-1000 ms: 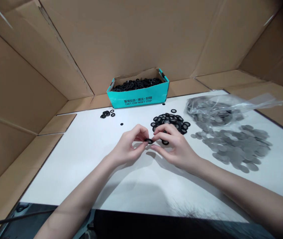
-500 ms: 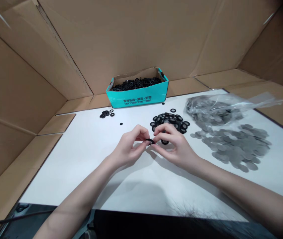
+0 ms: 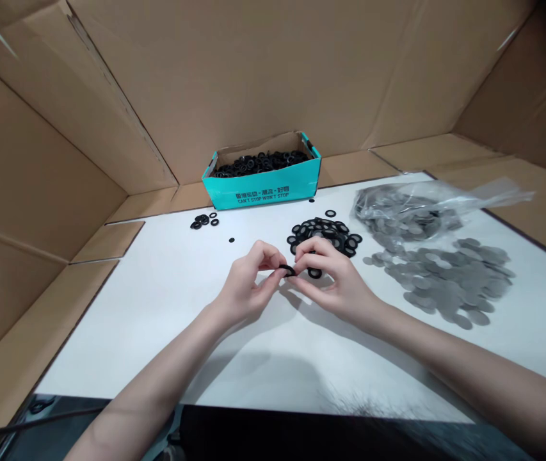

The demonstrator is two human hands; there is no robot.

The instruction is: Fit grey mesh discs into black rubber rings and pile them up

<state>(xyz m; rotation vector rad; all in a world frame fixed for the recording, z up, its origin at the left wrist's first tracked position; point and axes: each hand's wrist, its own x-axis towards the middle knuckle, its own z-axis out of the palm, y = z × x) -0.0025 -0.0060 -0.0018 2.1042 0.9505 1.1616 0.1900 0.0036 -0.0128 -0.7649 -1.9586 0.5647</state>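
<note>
Over the middle of a white table (image 3: 157,307), my left hand (image 3: 246,285) and my right hand (image 3: 333,278) meet and pinch one small black rubber ring (image 3: 287,269) between their fingertips. A second black ring (image 3: 315,273) shows under the curled fingers of my right hand. Just behind the hands lies a pile of black rings (image 3: 323,232). To the right spreads a heap of thin grey discs (image 3: 445,276).
A teal box (image 3: 263,186) full of black rings stands at the back against cardboard walls. A clear plastic bag (image 3: 411,208) holding more grey discs lies at the back right. A few loose rings (image 3: 204,220) sit at the back left.
Both hands stay pinched on the ring with only slight finger movement. The view has shifted a little.
</note>
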